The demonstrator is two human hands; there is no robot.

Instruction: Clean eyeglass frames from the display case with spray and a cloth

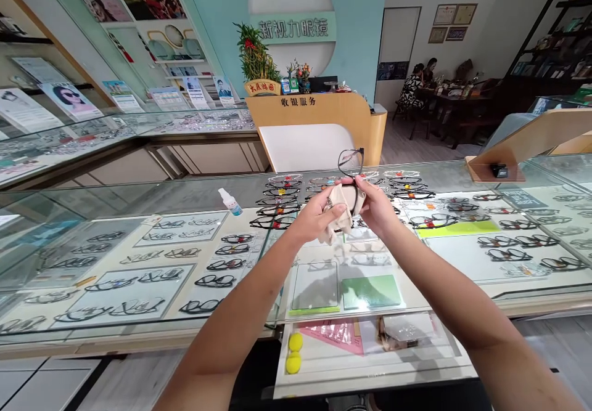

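Glasses (351, 163) with a dark frame were held up at the centre of the frame, one lens clear above the hands, the rest partly hidden by fingers and cloth. The right hand (377, 204) was clamped on the glasses near their middle. The left hand (319, 214) had its fingers closed on a pale cloth (340, 214), bunched against the lower part of the glasses. Whether the cloth lay on both faces of the lower lens could not be told.

Principal risk, in judgement: a twisting or bending of the frame, should the two hands press or pull in opposing directions. Grit caught in the cloth's folds could scratch a lens. A loose right grip could let the glasses drop onto the counter (198, 192) or the display pairs (275, 221) beneath.

Secondary risks: the cloth's hanging corner could catch a display pair if the hands were lowered. The spray bottle (230, 202), upright left of centre, could be tipped by a wide sweep of the left arm. An open drawer (374, 375) at bottom centre could be bumped by the body.
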